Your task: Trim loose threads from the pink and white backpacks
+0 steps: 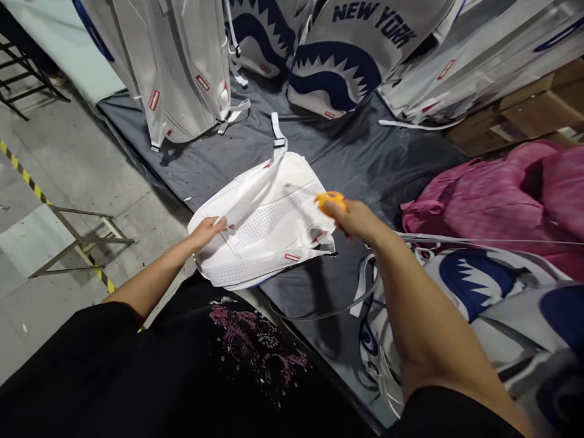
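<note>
A white backpack (269, 222) lies with its strap side up on the dark grey cloth, its perforated back panel and shoulder straps showing. My left hand (207, 234) is closed on the bag's left edge, close to a shoulder strap. Over the right end of the bag, my right hand (353, 219) grips a small orange tool (331, 201); its exact kind is unclear, since my fingers cover part of it. One webbing strap (277, 131) with a buckle stretches out from the bag's top edge.
Several finished white backpacks (337, 73) with blue shark-mouth prints stand along the back. Pink bags (502, 194) and more white bags (474, 280) are piled at right. A thin clear hose (328, 316) crosses the grey cloth (365, 164). A stool (41, 240) stands at left.
</note>
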Demonstrator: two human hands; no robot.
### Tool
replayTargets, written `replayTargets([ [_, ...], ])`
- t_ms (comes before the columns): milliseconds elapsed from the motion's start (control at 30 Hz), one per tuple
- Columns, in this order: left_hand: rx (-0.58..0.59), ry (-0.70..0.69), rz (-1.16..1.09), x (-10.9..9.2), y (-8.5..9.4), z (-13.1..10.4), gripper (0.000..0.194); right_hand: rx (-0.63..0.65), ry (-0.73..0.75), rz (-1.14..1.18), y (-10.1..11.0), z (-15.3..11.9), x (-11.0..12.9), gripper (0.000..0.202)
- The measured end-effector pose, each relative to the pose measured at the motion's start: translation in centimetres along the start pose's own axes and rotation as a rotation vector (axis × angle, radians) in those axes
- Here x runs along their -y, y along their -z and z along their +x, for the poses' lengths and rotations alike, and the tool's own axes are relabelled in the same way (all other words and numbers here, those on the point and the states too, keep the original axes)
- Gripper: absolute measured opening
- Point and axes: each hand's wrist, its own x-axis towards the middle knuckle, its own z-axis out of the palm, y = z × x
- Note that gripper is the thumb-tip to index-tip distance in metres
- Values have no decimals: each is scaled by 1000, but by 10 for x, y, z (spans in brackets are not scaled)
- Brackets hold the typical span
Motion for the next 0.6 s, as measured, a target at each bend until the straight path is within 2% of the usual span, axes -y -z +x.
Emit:
replayTargets([
  [33, 42, 85, -76, 2, 0, 6, 75, -85, -22, -24, 1, 3, 2, 37],
  [67, 71, 173, -146, 3, 0, 12, 80, -78, -3, -44, 1, 5, 5, 37],
  [133, 97, 338, -290, 6, 0, 23, 81, 90, 111, -88, -3, 5, 14, 39],
  [167, 95, 391, -339, 8, 0, 27, 79, 135, 155, -118, -7, 3, 19, 40],
  [200, 88, 414, -362, 9, -1, 29, 77, 112, 173, -149, -11, -1, 26, 42],
  [267, 73, 406, -360, 12, -3, 31, 74, -12, 150, -198, -20, -8, 37, 45],
  [300, 59, 399, -355, 13, -5, 31, 73, -14, 150, -211, -23, -11, 41, 46],
  [400, -13, 334, -293, 13, -12, 25, 65, 226, 206, -227, -23, -15, 44, 44],
  [433, -46, 297, -257, 13, -15, 23, 61, 222, 185, -244, -18, -13, 41, 45],
  [467, -77, 257, -215, 12, -17, 20, 57, 137, 136, -276, -12, -12, 36, 47],
  [533, -133, 178, -131, 9, -23, 11, 44, -115, 4, -386, 0, -11, 23, 51],
  [567, -181, 130, -74, 8, -26, 5, 39, -185, -16, -443, 4, -13, 15, 52],
  [600, -248, 58, 15, 8, -30, -2, 43, -182, 9, -486, 5, -18, 6, 51],
])
